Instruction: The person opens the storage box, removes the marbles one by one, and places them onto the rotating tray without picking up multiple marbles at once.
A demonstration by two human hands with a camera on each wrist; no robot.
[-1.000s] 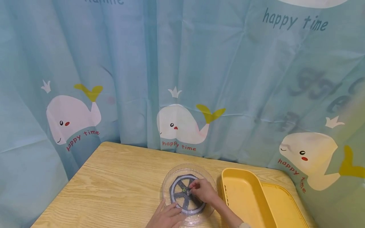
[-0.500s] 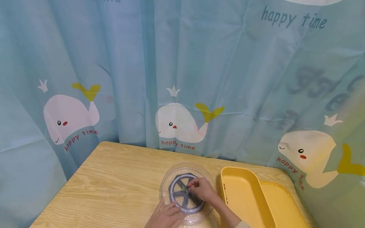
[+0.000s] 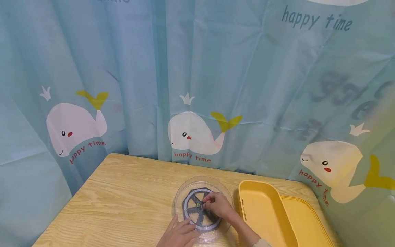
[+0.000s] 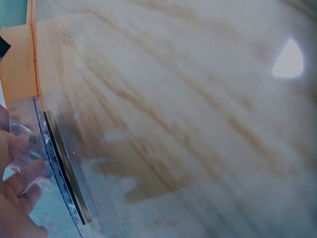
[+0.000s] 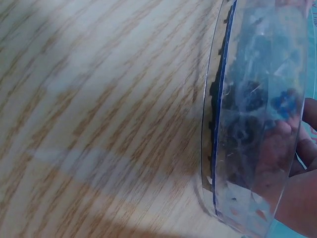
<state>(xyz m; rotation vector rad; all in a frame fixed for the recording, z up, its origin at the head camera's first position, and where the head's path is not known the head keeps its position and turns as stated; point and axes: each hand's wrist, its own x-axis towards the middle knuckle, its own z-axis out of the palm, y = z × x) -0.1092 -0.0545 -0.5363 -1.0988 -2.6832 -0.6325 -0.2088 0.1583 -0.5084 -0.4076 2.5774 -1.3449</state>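
A round clear plastic container (image 3: 210,236) stands on the wooden table. Inside it lies a dark spoked wheel (image 3: 200,219) with a pale ring and a small green bit (image 3: 198,204) at the hub. My right hand (image 3: 219,206) reaches over the rim, thumb and fingers pinching a tiny part near the hub, mostly hidden by the fingertips. Through the clear wall, the right wrist view shows a blue bit (image 5: 284,102) by those fingertips. My left hand (image 3: 180,233) rests its extended fingers on the container's near-left side.
To the right of the container is a deep yellow tray (image 3: 266,209), with a flat yellow lid (image 3: 305,219) beside and partly behind it. Bare wood (image 3: 123,199) extends to the left. A blue curtain (image 3: 139,85) with whale prints hangs behind the table.
My right fingertips have shifted slightly at the hub, covering more of the tiny part. The left hand stays on the container. The whole view has drifted slightly.
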